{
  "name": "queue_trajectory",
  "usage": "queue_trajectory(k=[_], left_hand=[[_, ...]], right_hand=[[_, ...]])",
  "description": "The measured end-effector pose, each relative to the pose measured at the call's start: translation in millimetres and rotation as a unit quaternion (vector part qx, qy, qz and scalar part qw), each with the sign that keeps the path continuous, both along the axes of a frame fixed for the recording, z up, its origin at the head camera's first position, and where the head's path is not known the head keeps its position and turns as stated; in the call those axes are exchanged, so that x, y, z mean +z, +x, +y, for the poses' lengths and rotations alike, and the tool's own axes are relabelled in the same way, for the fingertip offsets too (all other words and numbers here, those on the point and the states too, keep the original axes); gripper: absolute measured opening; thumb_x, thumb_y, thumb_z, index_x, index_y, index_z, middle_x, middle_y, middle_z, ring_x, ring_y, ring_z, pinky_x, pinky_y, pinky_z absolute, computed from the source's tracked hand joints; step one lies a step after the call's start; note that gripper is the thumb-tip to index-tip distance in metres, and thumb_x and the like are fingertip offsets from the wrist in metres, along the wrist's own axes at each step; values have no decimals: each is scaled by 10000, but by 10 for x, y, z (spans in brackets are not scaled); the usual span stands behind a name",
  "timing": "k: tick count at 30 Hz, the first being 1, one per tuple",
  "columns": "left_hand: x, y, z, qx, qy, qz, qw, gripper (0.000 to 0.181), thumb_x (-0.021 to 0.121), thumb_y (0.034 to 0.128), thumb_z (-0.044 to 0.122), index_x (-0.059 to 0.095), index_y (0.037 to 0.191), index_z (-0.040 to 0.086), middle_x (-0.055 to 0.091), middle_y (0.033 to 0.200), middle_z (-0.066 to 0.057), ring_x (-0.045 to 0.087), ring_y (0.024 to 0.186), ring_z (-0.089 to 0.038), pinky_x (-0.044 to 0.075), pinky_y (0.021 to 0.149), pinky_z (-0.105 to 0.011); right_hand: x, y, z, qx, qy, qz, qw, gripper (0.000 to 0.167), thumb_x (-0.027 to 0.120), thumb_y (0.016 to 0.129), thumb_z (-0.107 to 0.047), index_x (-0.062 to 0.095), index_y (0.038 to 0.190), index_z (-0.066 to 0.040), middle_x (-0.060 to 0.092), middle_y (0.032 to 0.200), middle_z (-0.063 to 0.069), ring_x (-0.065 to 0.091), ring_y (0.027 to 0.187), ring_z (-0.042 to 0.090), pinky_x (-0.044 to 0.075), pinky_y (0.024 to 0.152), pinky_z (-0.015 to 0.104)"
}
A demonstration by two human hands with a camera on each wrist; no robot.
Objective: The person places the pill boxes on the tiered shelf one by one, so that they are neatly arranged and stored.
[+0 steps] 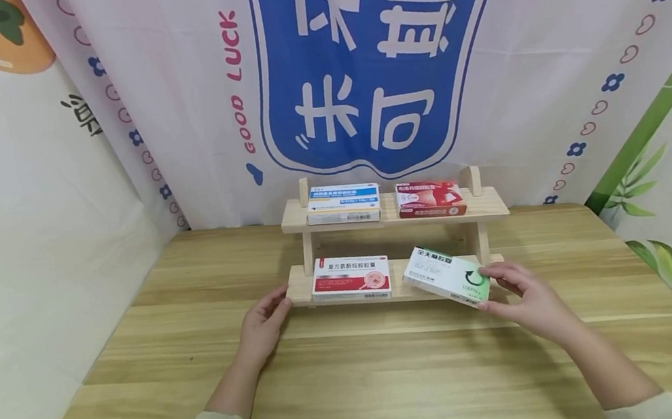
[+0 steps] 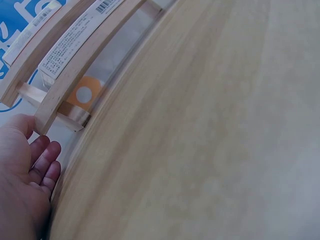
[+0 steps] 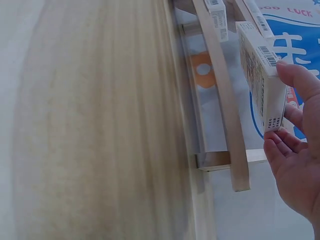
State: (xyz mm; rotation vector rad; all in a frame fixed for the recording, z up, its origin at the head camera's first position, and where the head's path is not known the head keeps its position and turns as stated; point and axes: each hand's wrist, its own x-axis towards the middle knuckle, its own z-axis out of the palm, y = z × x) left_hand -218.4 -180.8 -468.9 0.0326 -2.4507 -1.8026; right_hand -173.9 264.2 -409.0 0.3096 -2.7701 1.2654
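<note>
In the head view my right hand (image 1: 530, 302) pinches the right end of a white and green medicine box (image 1: 444, 276), thumb at the near edge. The box is tilted; in the right wrist view the medicine box (image 3: 257, 70) appears lifted off the lower shelf. My left hand (image 1: 264, 326) grips the left end of the lower shelf of a two-tier wooden rack (image 1: 301, 289). The left wrist view has the thumb of that hand (image 2: 25, 170) against the shelf end, with the fingers bent beneath. A red and white medicine box (image 1: 351, 278) lies on the lower shelf, to the left.
On the upper shelf are a blue and white medicine box (image 1: 344, 204) and a red medicine box (image 1: 430, 199). The rack stands near the back of a wood-grain table (image 1: 354, 378). Behind it hangs a printed curtain (image 1: 197, 115).
</note>
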Motion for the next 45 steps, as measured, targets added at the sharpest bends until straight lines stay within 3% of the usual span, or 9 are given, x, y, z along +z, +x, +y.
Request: queue_trajectory(k=[4, 7, 10, 11, 24, 31, 39, 45], left_hand=[[-1, 2, -4, 54, -72, -19, 10000, 373, 597, 986, 215, 591, 1336, 89, 614, 1354, -124, 569, 1237, -241, 451, 962, -162], [-5, 5, -7, 70, -135, -31, 9999, 376, 598, 985, 225, 590, 1336, 90, 608, 1362, -124, 566, 1249, -249, 467, 1022, -268], [-11, 1, -7, 70, -134, -49, 9999, 380, 595, 987, 227, 585, 1340, 85, 602, 1367, -131, 563, 1256, -259, 461, 1056, -343], [-9, 1, -7, 60, -126, -46, 9999, 383, 592, 989, 227, 582, 1343, 81, 599, 1370, -138, 561, 1257, -263, 459, 1060, -352], [8, -1, 3, 72, -100, -77, 9999, 374, 597, 986, 222, 590, 1335, 86, 599, 1373, -126, 559, 1259, -255, 456, 1063, -362], [11, 1, 2, 66, -109, -38, 9999, 376, 596, 986, 225, 591, 1334, 83, 598, 1373, -133, 557, 1263, -269, 449, 1070, -385], [21, 2, -9, -3, -27, -92, 10000, 399, 583, 995, 229, 565, 1367, 85, 575, 1403, -127, 540, 1281, -241, 414, 938, -106], [26, 13, -6, -13, -30, -68, 10000, 400, 579, 996, 221, 557, 1370, 80, 574, 1401, -138, 546, 1276, -260, 400, 909, -72]], right_hand=[[-47, -15, -33, 37, 201, 41, 9998, 576, 819, 798, -289, 613, 1281, -54, 522, 1368, 154, 518, 1257, 373, 355, 960, 30], [-68, -22, -53, 71, 308, 51, 9995, 583, 821, 792, -295, 614, 1279, -49, 518, 1376, 172, 548, 1223, 393, 466, 1035, 264], [-98, -32, -60, 64, 366, 26, 9993, 596, 824, 788, -292, 609, 1285, -45, 509, 1388, 186, 562, 1213, 414, 439, 1047, 514], [-108, -36, -59, 72, 377, 10, 9993, 597, 823, 788, -289, 607, 1288, -43, 505, 1393, 190, 560, 1216, 420, 430, 1046, 533], [-109, -69, 0, 48, 675, -218, 9975, 630, 762, 844, -390, 571, 1351, -68, 391, 1528, 214, 524, 1265, 452, 421, 1043, 592], [-135, -80, 12, -52, 690, 161, 9975, 552, 750, 872, -290, 587, 1320, -12, 483, 1434, 240, 567, 1213, 432, 472, 1003, 528], [-148, -101, 13, -186, 632, 82, 9978, 534, 707, 909, -304, 563, 1349, -39, 535, 1404, 218, 584, 1211, 395, 469, 1007, 518], [-141, -135, 5, -237, 585, -75, 9980, 545, 690, 920, -322, 550, 1364, -37, 526, 1407, 242, 538, 1245, 435, 448, 1026, 560]])
